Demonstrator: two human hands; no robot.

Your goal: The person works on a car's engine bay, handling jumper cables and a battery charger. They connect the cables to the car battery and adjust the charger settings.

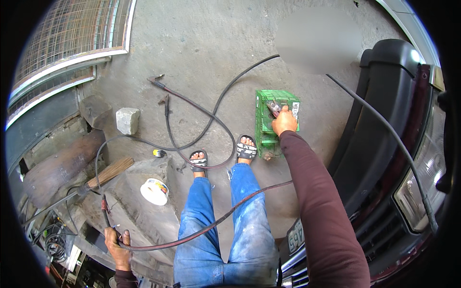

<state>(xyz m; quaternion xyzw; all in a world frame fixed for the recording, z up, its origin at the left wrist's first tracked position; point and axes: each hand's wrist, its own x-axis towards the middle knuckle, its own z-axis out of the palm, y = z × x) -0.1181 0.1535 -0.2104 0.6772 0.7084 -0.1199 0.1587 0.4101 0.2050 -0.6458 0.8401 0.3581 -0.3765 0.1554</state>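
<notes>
My right hand (284, 120) is closed round a reddish-handled clamp (274, 108) over the top of a green car battery (267, 140), which sits on the concrete in front of my right foot. Whether the clamp's jaws grip a terminal is hidden. Low at the left, the fingers of my left hand (116, 247) are wrapped round a black jumper cable (182, 243) with a red stripe, which loops across my legs and passes behind my right forearm. Two more cable clamps, one dark metal (156, 80) and one smaller (164, 100), lie on the floor ahead.
A vehicle's black bumper (379, 101) and headlight (420, 192) stand close at the right. Black cable (230, 86) loops over the floor near my feet. At the left are a concrete block (127, 121), a log (65, 165), a broom (110, 174) and a white tub (154, 192).
</notes>
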